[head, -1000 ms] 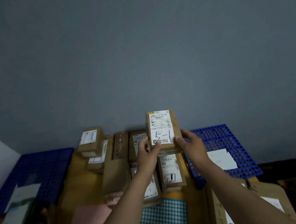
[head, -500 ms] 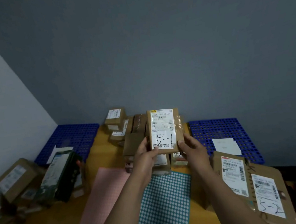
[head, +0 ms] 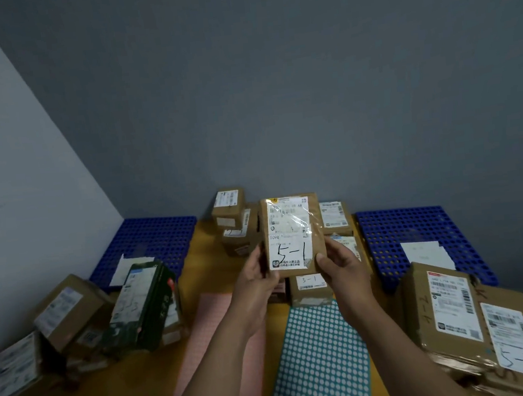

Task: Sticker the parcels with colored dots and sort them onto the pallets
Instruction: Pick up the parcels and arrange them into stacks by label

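Your left grip [head: 256, 282] and right grip [head: 341, 266] both hold one parcel [head: 293, 233] (marked 5-1) above the bench [head: 201, 265] middle. Two dot sheets lie at its near edge, the pink sheet [head: 209, 332] and the teal sheet [head: 318, 353]. Two blue pallets flank it, the left pallet [head: 158, 237] and the right pallet [head: 418, 229].

Parcels [head: 232, 215] lie on the table [head: 138, 385] between two pallets [head: 418, 233].

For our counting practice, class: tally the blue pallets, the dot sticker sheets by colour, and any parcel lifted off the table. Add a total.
Blue pallets: 2, one left, one right
Pink sticker sheet: 1
Teal sticker sheet: 1
Held parcel: 1
Total: 5
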